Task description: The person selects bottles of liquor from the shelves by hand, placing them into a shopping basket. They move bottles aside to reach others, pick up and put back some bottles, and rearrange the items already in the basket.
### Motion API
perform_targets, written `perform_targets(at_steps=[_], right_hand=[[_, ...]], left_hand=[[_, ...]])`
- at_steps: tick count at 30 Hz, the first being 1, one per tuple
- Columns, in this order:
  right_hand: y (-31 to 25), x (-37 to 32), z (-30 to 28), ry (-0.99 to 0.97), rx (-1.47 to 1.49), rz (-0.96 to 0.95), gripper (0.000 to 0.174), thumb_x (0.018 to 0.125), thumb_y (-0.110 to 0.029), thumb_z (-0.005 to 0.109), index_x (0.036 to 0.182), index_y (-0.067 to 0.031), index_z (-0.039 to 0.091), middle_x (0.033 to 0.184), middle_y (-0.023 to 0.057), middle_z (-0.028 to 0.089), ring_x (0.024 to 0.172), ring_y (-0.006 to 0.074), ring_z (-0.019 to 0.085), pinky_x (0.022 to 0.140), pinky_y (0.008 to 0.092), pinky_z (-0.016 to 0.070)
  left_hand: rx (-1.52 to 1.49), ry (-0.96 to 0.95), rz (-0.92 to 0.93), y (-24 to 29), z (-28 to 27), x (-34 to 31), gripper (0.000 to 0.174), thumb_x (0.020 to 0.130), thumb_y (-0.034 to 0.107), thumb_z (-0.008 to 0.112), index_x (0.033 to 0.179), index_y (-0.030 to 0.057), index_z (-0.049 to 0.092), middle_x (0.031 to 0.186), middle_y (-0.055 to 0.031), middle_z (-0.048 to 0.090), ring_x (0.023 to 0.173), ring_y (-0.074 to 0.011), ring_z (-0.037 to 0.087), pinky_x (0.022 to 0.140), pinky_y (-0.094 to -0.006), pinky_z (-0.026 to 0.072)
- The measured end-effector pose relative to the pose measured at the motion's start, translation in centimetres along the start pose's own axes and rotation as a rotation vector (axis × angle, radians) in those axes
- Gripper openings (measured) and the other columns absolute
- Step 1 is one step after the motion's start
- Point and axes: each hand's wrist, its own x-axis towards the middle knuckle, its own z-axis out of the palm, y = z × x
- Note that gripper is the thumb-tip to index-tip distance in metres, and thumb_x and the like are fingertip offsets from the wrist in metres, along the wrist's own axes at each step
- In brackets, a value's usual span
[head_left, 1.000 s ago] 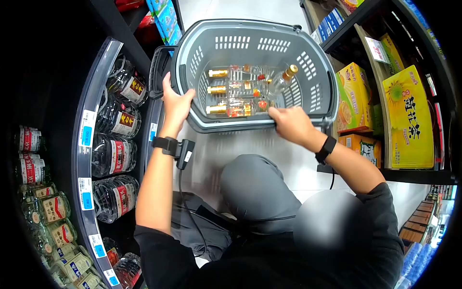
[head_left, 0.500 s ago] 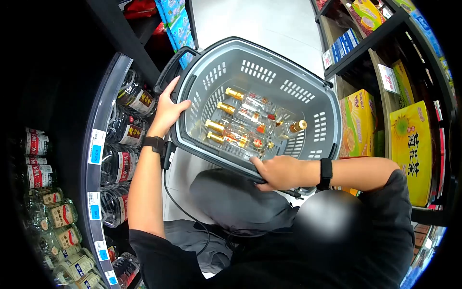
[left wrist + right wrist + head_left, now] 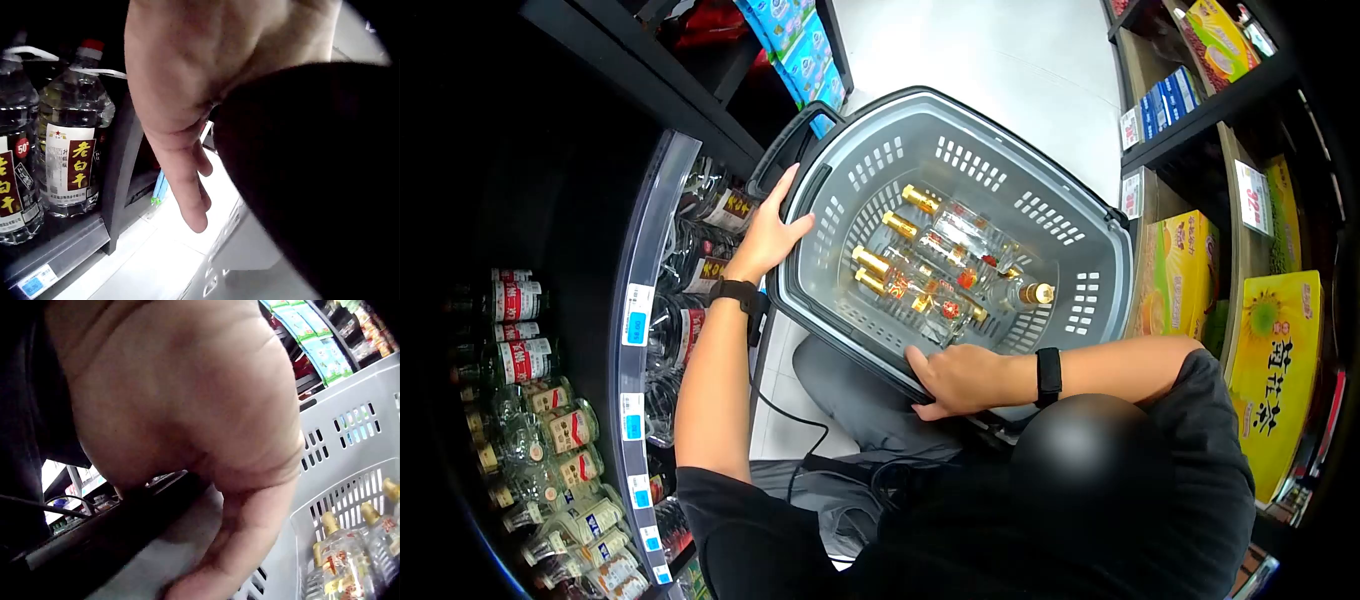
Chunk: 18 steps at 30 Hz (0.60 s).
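A grey plastic shopping basket point(image 3: 925, 130) with a black rim is held in front of the person's knees, turned at a slant. My left hand point(image 3: 772, 240) grips its left end, thumb over the rim on the inside and fingers outside. The right hand point(image 3: 962, 380) grips the near rim, its thumb reaching inside; in the right wrist view that hand point(image 3: 187, 406) covers the black rim. Inside lie several clear glass bottles point(image 3: 963, 232) with gold caps, side by side. Another bottle point(image 3: 1006, 292) rests at the right end, its cap pointing right.
Shelving on the left holds large plastic jugs point(image 3: 72, 156) and rows of smaller bottles point(image 3: 565, 430) behind a price-tag rail point(image 3: 640, 290). At right, a shelf carries yellow boxes point(image 3: 1275, 385). Blue packets point(image 3: 800, 65) hang at the back left. A black cable point(image 3: 790, 415) runs below the left wrist.
The basket has swung clockwise and come nearer the body, its right end lower in view. Both hands have kept their grip on the rim. The bottles remain inside.
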Motion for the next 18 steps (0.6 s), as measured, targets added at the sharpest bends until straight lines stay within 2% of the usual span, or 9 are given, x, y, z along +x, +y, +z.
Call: perform_targets(at_steps=[3,4,5,7,8,11,12,15,18], right_hand=[[0.6,-0.2,-0.2,-0.010,-0.004,-0.036,0.072,0.085,-0.048,0.068,0.113,0.0133,0.043,0.062,0.0210,0.062,0.060,0.0407,0.065,0.056,0.0457,0.0540],[0.7,-0.4,-0.4,-0.047,-0.011,-0.025,0.073,0.085,-0.048,0.068,0.115,0.0139,0.041,0.063,0.0214,0.063,0.061,0.0405,0.066,0.057,0.0454,0.0543],[0.8,-0.6,-0.4,-0.090,-0.017,-0.010,0.075,0.085,-0.048,0.067,0.118,0.0145,0.040,0.065,0.0217,0.063,0.062,0.0403,0.066,0.058,0.0450,0.0546],[1.3,-1.4,-0.2,-0.095,-0.049,-0.021,0.075,0.085,-0.047,0.067,0.119,0.0143,0.040,0.067,0.0220,0.064,0.063,0.0402,0.067,0.058,0.0448,0.0547],[1.6,-1.9,-0.3,-0.081,-0.082,-0.032,0.074,0.086,-0.046,0.067,0.119,0.0140,0.039,0.068,0.0223,0.064,0.063,0.0400,0.067,0.058,0.0446,0.0549],[2.2,-3.3,-1.2,-0.106,-0.117,-0.051,0.065,0.089,-0.045,0.064,0.115,0.0099,0.040,0.064,0.0206,0.062,0.058,0.0400,0.064,0.053,0.0459,0.0526],[1.5,-3.5,-2.4,-0.219,-0.131,0.020,0.066,0.087,-0.043,0.066,0.115,0.0107,0.041,0.069,0.0222,0.064,0.065,0.0403,0.067,0.059,0.0449,0.0552],[1.4,-4.6,-2.4,-0.204,-0.164,0.054,0.063,0.087,-0.041,0.068,0.113,0.0094,0.040,0.069,0.0218,0.065,0.066,0.0407,0.067,0.060,0.0452,0.0553],[1.2,-5.4,-3.1,-0.235,-0.127,0.120,0.069,0.094,-0.055,0.053,0.122,0.0069,0.043,0.070,0.0227,0.065,0.070,0.0419,0.068,0.065,0.0475,0.0558]], left_hand=[[0.082,0.058,-0.031,0.6,0.6,-0.8,0.075,0.087,0.011,0.066,0.153,0.0148,0.032,0.129,-0.0223,0.061,0.113,-0.0231,0.062,0.099,-0.0331,0.0450],[0.171,0.049,0.001,0.7,0.7,-1.0,0.076,0.089,0.017,0.065,0.154,0.0155,0.027,0.124,-0.0268,0.062,0.112,-0.0298,0.064,0.097,-0.0362,0.0466],[0.163,0.056,-0.012,0.5,0.8,-1.3,0.076,0.089,0.017,0.065,0.154,0.0155,0.027,0.124,-0.0268,0.062,0.112,-0.0298,0.064,0.097,-0.0362,0.0466],[0.245,0.045,-0.157,1.4,1.4,-1.9,0.079,0.090,0.021,0.064,0.155,0.0161,0.021,0.117,-0.0295,0.064,0.109,-0.0373,0.065,0.095,-0.0397,0.0481],[0.324,0.052,-0.131,1.7,1.6,-2.3,0.081,0.090,0.023,0.063,0.155,0.0148,0.017,0.110,-0.0316,0.065,0.104,-0.0440,0.064,0.091,-0.0441,0.0491],[0.399,0.061,-0.156,4.0,2.0,-3.8,0.080,0.090,0.023,0.063,0.155,0.0116,0.018,0.106,-0.0321,0.065,0.100,-0.0452,0.064,0.089,-0.0453,0.0496],[0.440,0.076,-0.151,4.2,2.3,-4.0,0.081,0.089,0.024,0.064,0.154,0.0086,0.018,0.104,-0.0331,0.065,0.099,-0.0465,0.064,0.088,-0.0462,0.0500],[0.422,0.106,-0.142,3.3,2.9,-4.6,0.083,0.088,0.025,0.065,0.154,0.0073,0.017,0.104,-0.0330,0.065,0.099,-0.0466,0.064,0.087,-0.0461,0.0502],[0.370,0.104,-0.119,2.9,2.8,-4.9,0.086,0.086,0.024,0.067,0.154,0.0077,0.018,0.099,-0.0354,0.065,0.097,-0.0478,0.064,0.086,-0.0478,0.0506]])
